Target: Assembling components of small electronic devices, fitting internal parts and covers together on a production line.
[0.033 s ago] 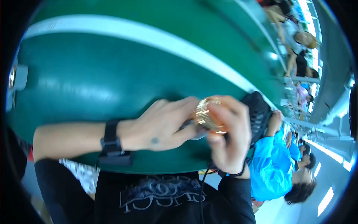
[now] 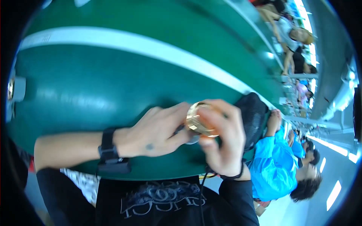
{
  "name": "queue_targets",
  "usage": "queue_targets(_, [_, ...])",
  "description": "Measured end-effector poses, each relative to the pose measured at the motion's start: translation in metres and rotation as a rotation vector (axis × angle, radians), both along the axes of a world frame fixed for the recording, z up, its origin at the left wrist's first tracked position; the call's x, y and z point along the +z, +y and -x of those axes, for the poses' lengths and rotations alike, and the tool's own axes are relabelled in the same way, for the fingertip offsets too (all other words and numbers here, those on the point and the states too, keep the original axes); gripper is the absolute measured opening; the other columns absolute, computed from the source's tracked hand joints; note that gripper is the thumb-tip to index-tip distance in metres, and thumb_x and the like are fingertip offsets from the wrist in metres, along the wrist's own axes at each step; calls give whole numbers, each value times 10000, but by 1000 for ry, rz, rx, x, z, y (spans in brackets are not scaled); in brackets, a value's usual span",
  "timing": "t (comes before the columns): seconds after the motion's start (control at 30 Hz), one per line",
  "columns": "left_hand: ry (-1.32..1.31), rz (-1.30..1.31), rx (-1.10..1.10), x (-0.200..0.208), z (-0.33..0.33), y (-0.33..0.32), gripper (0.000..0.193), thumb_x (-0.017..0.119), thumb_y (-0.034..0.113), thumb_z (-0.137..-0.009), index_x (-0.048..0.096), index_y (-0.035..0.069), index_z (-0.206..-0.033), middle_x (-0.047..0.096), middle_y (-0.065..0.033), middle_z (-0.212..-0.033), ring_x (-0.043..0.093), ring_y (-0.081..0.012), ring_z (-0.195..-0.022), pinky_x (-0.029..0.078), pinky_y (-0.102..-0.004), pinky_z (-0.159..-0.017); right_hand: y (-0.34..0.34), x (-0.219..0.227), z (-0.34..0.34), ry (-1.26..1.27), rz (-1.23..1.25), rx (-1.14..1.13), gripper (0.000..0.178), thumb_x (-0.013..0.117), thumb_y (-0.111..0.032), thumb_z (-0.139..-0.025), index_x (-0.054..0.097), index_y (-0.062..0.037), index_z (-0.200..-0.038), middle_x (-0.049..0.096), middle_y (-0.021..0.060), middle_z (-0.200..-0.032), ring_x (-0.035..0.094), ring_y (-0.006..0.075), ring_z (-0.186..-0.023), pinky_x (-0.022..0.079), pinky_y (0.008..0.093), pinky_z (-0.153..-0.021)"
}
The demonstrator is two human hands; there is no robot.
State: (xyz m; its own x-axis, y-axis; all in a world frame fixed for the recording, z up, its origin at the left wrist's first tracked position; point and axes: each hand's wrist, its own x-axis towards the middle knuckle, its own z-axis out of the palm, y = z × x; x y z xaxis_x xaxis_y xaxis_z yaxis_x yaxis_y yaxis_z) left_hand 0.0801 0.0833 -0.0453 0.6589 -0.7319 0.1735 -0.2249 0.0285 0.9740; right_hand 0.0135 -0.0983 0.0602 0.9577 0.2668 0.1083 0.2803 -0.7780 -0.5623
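Gold ribbed band (image 2: 193, 118), curved into a loop, is being held above the near part of the green tabletop (image 2: 83, 90), in front of the person's torso. The right hand (image 2: 226, 130) is gripping it between thumb and fingers, and the fingers are partly covering it. The left hand (image 2: 156, 128) is meeting the band at its left side, so both hands are working close together. A small silvery piece (image 2: 193, 140) is showing beneath the band, mostly hidden; whether the left fingers are clamping it, I cannot tell. A black strap (image 2: 108, 145) is encircling the left wrist. A black mesh item (image 2: 253, 118) is resting just beyond the right hand, to its right. A white stripe (image 2: 151, 43) is running across the tabletop. A co-worker in a blue top (image 2: 273, 167) is sitting to the right.
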Motion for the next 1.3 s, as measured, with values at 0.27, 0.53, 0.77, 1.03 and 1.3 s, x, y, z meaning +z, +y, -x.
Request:
queue_targets(0.27, [151,-113,-236,18,-18,6,420,546,165,-972,512,31,-1369,608,-189,-1281,664,-405,-1097,561,-454,-912,7,0,7,-49,-104,-64,434,767,-133,-918,625,-2,-1307,526,240,-1363,717,313,-972,603,364,-830])
queue_targets(0.53, [-13,1,-199,13,-19,2,422,544,135,-988,456,38,-1388,602,-196,-1204,682,-408,-947,566,-480,-791,6,-5,3,-184,-25,-9,460,761,-135,-921,604,-8,-1334,528,238,-1341,726,308,-924,616,371,-770])
queue_targets(0.77, [-11,13,-255,-1,-17,-2,357,575,135,-985,539,33,-1325,596,-164,-1229,666,-365,-1000,555,-445,-824,5,-10,4,-41,-53,-32,436,742,-174,-945,605,-14,-1326,534,231,-1334,710,323,-977,608,402,-814])
queue_targets(1.03, [186,-110,-304,20,-25,4,276,578,148,-1002,568,17,-1245,674,-121,-942,708,-266,-816,557,-395,-713,-17,-27,-16,-176,-91,39,491,552,-416,-1063,606,21,-1282,598,198,-1256,660,305,-1061,546,361,-867])
queue_targets(1.3, [474,-73,-339,21,-27,1,219,461,159,-1076,553,-25,-1153,664,-99,-960,730,-183,-826,585,-305,-633,-16,-21,-18,211,-505,-120,383,517,-293,-1099,559,19,-1317,598,161,-1240,681,193,-909,543,322,-835])
